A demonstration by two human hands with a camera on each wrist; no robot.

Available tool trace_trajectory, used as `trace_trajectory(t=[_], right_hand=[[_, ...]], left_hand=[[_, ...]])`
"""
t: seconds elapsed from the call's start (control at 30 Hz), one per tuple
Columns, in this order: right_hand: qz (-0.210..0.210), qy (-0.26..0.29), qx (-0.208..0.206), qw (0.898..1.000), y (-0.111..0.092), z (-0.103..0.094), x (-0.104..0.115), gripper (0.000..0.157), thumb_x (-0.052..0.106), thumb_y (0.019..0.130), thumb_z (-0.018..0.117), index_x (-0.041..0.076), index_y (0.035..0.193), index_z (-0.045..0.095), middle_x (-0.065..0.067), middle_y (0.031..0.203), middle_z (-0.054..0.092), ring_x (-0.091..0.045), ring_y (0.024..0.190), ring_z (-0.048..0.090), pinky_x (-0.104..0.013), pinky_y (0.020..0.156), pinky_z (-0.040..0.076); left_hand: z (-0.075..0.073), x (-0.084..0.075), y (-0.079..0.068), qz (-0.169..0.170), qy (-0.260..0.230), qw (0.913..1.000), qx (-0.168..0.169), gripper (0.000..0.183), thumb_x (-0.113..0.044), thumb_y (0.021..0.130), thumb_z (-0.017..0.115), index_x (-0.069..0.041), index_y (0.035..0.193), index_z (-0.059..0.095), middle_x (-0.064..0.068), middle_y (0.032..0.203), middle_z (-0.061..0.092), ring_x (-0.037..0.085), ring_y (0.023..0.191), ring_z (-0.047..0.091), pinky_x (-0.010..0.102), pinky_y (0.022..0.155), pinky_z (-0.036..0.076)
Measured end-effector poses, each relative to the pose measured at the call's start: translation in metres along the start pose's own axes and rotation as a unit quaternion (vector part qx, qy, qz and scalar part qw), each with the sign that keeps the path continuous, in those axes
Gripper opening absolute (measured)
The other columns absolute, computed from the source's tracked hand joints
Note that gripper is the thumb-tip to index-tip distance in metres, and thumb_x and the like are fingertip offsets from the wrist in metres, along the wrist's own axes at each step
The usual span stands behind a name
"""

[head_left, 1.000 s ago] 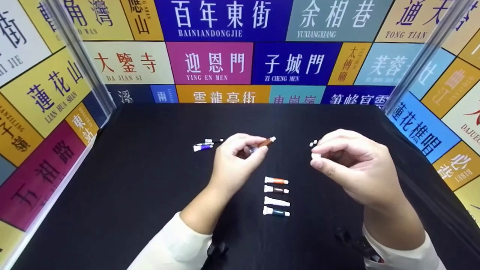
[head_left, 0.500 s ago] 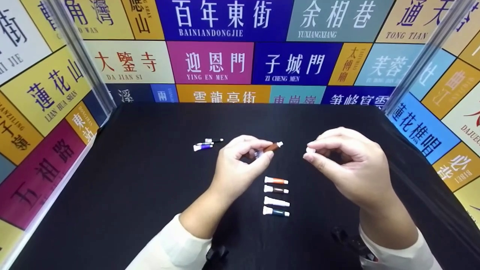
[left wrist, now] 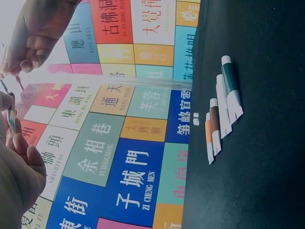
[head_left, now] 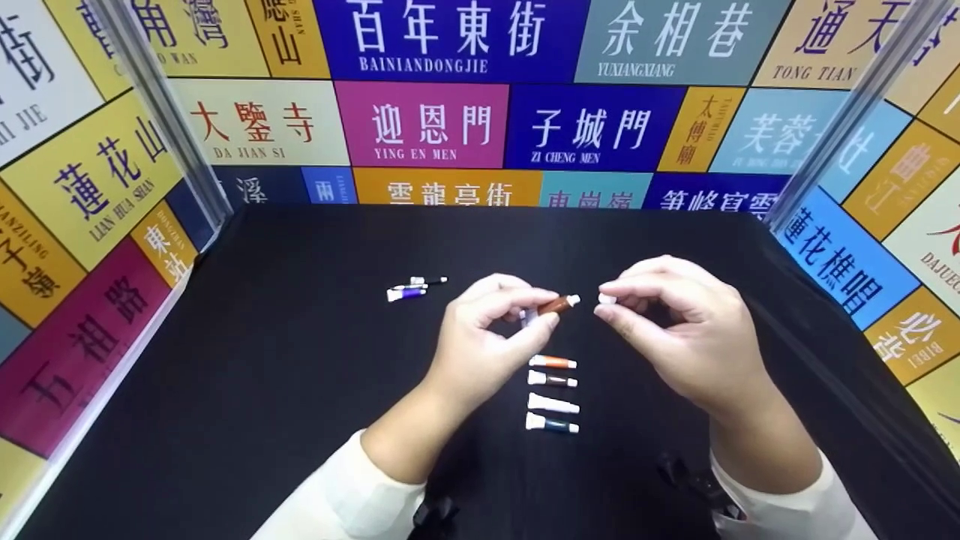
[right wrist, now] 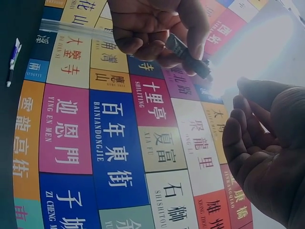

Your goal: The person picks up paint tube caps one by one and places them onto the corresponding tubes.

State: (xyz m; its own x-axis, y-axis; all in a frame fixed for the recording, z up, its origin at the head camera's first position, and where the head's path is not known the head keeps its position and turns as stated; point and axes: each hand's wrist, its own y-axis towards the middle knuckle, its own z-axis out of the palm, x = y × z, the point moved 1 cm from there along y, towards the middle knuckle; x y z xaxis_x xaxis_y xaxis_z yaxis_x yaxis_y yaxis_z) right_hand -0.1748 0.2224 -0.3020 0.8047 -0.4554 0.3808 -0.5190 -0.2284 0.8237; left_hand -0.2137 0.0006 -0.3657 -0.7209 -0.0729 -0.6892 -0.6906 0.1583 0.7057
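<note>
Between thumb and fingers my left hand (head_left: 484,345) holds a small brown paint tube (head_left: 556,304), its white nozzle end pointing right. My right hand (head_left: 690,330) pinches a small white cap (head_left: 607,298) just right of that nozzle, with a narrow gap between them. The right wrist view shows the same paint tube (right wrist: 186,55) dark against the bright light. In front of the hands lies a column of paint tubes: orange (head_left: 555,362), dark brown (head_left: 553,379), white (head_left: 553,404) and dark teal (head_left: 553,424).
Left of the hands, a purple paint tube (head_left: 407,294) and a black one (head_left: 435,280) lie on the black tablecloth (head_left: 262,360). Small white pieces (left wrist: 196,118) rest on the cloth in the left wrist view. Panels with printed signs (head_left: 420,124) enclose the table.
My left hand has moved right and slightly down with the brown paint tube. My right hand has come left with the cap, so the gap between them has narrowed.
</note>
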Motion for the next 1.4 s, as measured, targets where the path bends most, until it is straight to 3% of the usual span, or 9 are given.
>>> trace_trajectory(t=[0.2, 0.57, 0.87, 1.03, 1.27, 1.4], right_hand=[[0.001, -0.002, 0.015, 1.0, -0.0005, 0.0019, -0.0008, 0.031, -0.009, 0.076, 0.09, 0.008, 0.101, 0.085, -0.006, 0.092, 0.077, -0.01, 0.082, 0.064, -0.014, 0.075, 0.053], [-0.008, -0.01, 0.049, 0.999, -0.0004, 0.0034, -0.0021, 0.028, -0.007, 0.08, 0.088, 0.007, 0.104, 0.084, -0.004, 0.096, 0.078, -0.008, 0.084, 0.065, -0.015, 0.076, 0.053], [-0.019, -0.018, 0.067, 0.997, -0.0006, 0.0063, -0.004, 0.026, -0.004, 0.083, 0.086, 0.01, 0.105, 0.085, -0.002, 0.096, 0.078, -0.009, 0.087, 0.066, -0.014, 0.077, 0.052], [-0.012, -0.026, 0.08, 0.996, -0.0003, 0.0059, -0.0045, 0.023, -0.001, 0.086, 0.085, 0.011, 0.106, 0.084, 0.0, 0.097, 0.079, -0.01, 0.087, 0.066, -0.013, 0.077, 0.05], [0.001, -0.035, 0.091, 0.995, -0.0001, 0.0063, -0.0052, 0.018, 0.003, 0.088, 0.085, 0.012, 0.104, 0.084, 0.002, 0.097, 0.079, -0.008, 0.084, 0.065, -0.013, 0.077, 0.05], [0.034, -0.04, 0.099, 0.994, -0.0015, 0.0069, -0.0059, 0.015, 0.007, 0.09, 0.084, 0.016, 0.101, 0.084, 0.004, 0.096, 0.079, -0.005, 0.083, 0.063, -0.013, 0.075, 0.049]], left_hand=[[0.0021, -0.0027, -0.0022, 0.016, -0.008, 0.9998, 0.008, 0.018, -0.013, 0.09, 0.085, -0.014, 0.108, 0.085, 0.0, 0.097, 0.075, 0.019, 0.088, 0.068, 0.026, 0.078, 0.057], [0.0048, -0.0043, -0.0029, 0.03, -0.011, 0.9995, 0.004, 0.018, -0.011, 0.089, 0.085, -0.012, 0.108, 0.085, 0.002, 0.097, 0.075, 0.014, 0.088, 0.067, 0.026, 0.078, 0.057], [0.0052, -0.005, -0.0029, 0.03, -0.012, 0.9994, 0.009, 0.017, -0.012, 0.09, 0.084, -0.013, 0.108, 0.085, 0.001, 0.098, 0.076, 0.022, 0.089, 0.068, 0.035, 0.078, 0.059], [0.0048, -0.0052, -0.0032, 0.024, -0.008, 0.9996, 0.013, 0.017, -0.012, 0.09, 0.084, -0.014, 0.108, 0.085, 0.0, 0.098, 0.076, 0.022, 0.089, 0.068, 0.027, 0.079, 0.057], [0.0049, -0.0066, -0.0037, 0.018, -0.009, 0.9997, 0.014, 0.016, -0.012, 0.09, 0.084, -0.013, 0.106, 0.085, 0.0, 0.098, 0.076, 0.021, 0.088, 0.069, 0.037, 0.077, 0.06], [0.0054, -0.0067, -0.0045, 0.014, -0.008, 0.9998, 0.015, 0.016, -0.011, 0.09, 0.084, -0.013, 0.105, 0.085, 0.0, 0.097, 0.076, 0.018, 0.088, 0.068, 0.033, 0.078, 0.059]])
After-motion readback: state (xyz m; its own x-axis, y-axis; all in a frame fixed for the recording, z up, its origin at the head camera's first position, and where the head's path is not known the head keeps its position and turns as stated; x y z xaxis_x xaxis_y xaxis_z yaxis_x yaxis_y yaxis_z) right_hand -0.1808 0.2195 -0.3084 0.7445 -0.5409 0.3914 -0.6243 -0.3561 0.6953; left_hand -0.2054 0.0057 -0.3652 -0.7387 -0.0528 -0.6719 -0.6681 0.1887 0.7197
